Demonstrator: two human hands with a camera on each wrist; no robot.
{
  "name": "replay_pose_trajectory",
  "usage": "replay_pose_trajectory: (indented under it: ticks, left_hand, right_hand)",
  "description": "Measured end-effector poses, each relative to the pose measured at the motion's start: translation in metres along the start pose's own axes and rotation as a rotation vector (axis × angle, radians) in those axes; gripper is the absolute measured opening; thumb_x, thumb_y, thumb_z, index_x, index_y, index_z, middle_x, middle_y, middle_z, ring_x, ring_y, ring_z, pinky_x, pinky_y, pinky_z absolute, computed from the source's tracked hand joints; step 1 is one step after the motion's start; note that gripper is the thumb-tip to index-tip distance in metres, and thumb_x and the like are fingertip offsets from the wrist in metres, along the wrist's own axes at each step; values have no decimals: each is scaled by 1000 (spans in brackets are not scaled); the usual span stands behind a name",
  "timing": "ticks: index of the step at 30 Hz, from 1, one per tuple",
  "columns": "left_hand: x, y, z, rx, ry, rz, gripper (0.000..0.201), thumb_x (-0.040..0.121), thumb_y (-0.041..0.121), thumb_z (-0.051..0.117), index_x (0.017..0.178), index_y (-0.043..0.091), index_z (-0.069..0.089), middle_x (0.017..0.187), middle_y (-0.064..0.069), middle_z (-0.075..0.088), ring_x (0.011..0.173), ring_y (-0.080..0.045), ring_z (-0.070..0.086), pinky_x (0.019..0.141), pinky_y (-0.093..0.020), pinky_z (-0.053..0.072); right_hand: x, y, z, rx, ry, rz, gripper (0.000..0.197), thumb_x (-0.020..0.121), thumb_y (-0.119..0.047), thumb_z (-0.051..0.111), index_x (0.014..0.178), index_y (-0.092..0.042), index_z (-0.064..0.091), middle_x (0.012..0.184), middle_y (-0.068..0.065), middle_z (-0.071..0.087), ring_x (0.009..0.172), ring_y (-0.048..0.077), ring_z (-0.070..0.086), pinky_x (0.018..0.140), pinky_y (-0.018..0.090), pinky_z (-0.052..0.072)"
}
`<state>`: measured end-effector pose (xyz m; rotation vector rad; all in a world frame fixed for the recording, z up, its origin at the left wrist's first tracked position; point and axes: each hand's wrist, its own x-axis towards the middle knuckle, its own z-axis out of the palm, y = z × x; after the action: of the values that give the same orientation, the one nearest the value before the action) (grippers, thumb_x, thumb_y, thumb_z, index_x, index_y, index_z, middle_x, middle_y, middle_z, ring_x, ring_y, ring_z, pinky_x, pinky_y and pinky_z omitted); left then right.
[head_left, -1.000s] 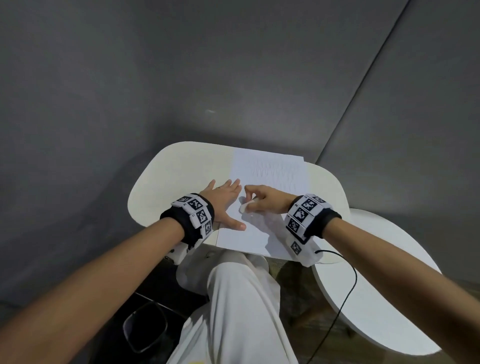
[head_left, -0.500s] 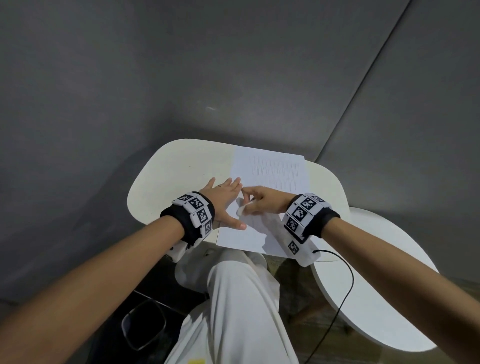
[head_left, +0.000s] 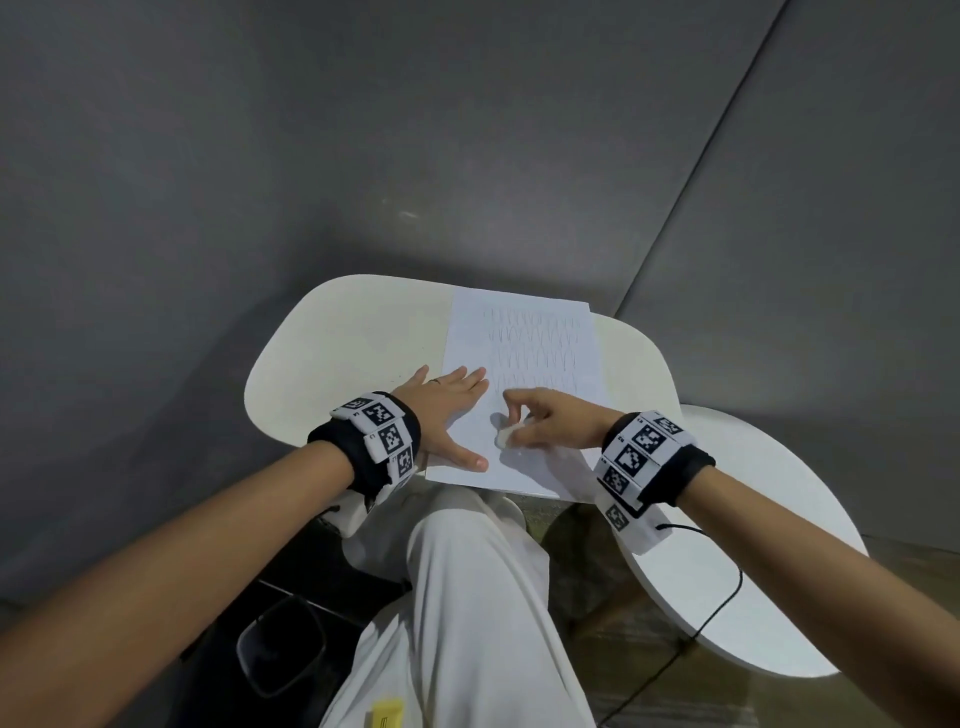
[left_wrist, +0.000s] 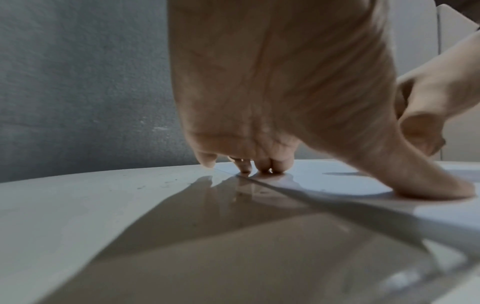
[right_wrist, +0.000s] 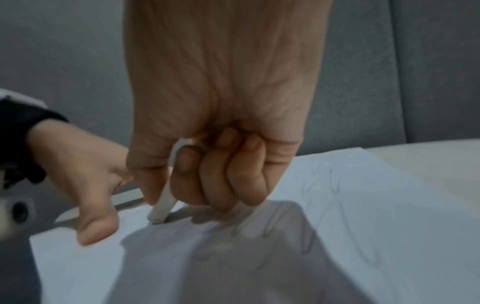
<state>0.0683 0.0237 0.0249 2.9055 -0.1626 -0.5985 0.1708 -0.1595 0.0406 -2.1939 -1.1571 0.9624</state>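
Note:
A white sheet of paper (head_left: 524, 353) with faint rows of pencil loops lies on a small cream table (head_left: 337, 343). My left hand (head_left: 465, 415) lies flat, fingers straight, and presses the paper's left edge; the left wrist view shows its fingertips (left_wrist: 262, 164) and thumb on the sheet (left_wrist: 376, 207). My right hand (head_left: 514, 423) pinches a white eraser (head_left: 505, 435) whose tip touches the paper just right of the left thumb. In the right wrist view the eraser (right_wrist: 162, 207) stands slanted between thumb and curled fingers, on the paper (right_wrist: 350, 205).
A second round white table (head_left: 753, 582) stands lower at the right, with a black cable (head_left: 727, 597) from my right wristband lying across it. My leg in white trousers (head_left: 478, 613) is under the near table edge. Grey walls close behind.
My right hand has drawn the eraser a little toward me and to the right across the paper. The left hand has stayed flat on the sheet.

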Motion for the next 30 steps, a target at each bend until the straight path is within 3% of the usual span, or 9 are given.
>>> replay_pose_trajectory:
  ticks: [2, 5, 9, 13, 17, 21, 24, 28, 30]
  left_hand:
    - [-1, 2, 1, -12, 3, -9, 118, 75, 78, 53, 154, 16, -10, 160, 5, -20, 147, -12, -14, 118, -53, -6]
    - [-2, 3, 0, -10, 1, -13, 119, 74, 78, 53, 154, 17, -10, 159, 6, -20, 147, -12, -14, 117, -53, -7]
    - [-2, 4, -1, 3, -11, -21, 119, 74, 79, 53, 154, 18, -11, 159, 5, -20, 147, -12, -14, 117, -53, -7]
    - [-2, 2, 1, -18, -7, -13, 116, 74, 78, 53, 154, 22, -10, 159, 7, -21, 147, -13, -16, 117, -53, -9]
    - [-2, 2, 2, -24, -15, -10, 117, 73, 78, 54, 154, 23, -11, 159, 8, -22, 147, -12, -16, 117, -53, -10]
    - [-3, 4, 0, -16, -12, -8, 117, 73, 78, 54, 154, 23, -11, 158, 8, -22, 147, -12, -17, 116, -53, -11]
    - [-4, 4, 0, -21, -14, -10, 119, 72, 79, 55, 154, 23, -11, 159, 9, -22, 147, -12, -16, 116, -54, -10]
    - [-3, 5, 2, -29, -4, -14, 121, 70, 80, 56, 153, 24, -12, 158, 10, -22, 146, -11, -18, 116, -53, -12]
    - [-4, 6, 3, -31, -1, -14, 121, 70, 80, 56, 153, 25, -12, 158, 11, -22, 146, -10, -17, 115, -53, -12]
  right_hand:
    - [-1, -1, 0, -25, -25, 3, 19, 87, -17, 61, 83, -12, 44, 71, 7, 57, 55, 12, 45, 58, 22, 38]
    - [-3, 2, 2, -9, 139, -1, 17, 88, -16, 59, 90, -9, 43, 67, 10, 58, 54, 18, 46, 56, 24, 39]
    - [-8, 0, 0, -20, -68, -18, 22, 86, -15, 63, 78, -14, 42, 66, 11, 53, 47, 9, 38, 49, 19, 33]
    - [-10, 7, 5, -43, 164, -19, 19, 86, -17, 62, 84, -13, 44, 63, 1, 51, 54, 12, 39, 54, 20, 33]
    - [-15, 8, 7, -1, -38, -57, 26, 81, -18, 65, 71, -19, 41, 63, 17, 42, 51, 14, 32, 51, 22, 28]
    - [-12, 10, 9, -20, 231, -18, 20, 85, -20, 64, 84, -14, 44, 60, 2, 53, 52, 11, 42, 53, 17, 35]
    - [-15, 7, 8, 19, 23, -37, 23, 82, -20, 65, 76, -14, 43, 64, 12, 48, 52, 15, 34, 53, 23, 30]
    - [-10, 0, 9, -33, 196, -9, 18, 85, -17, 62, 86, -11, 45, 62, -2, 51, 50, 7, 40, 52, 18, 34]
    - [-11, -1, 11, -25, 118, -35, 19, 86, -17, 62, 83, -13, 44, 66, 5, 53, 52, 10, 39, 51, 16, 33]
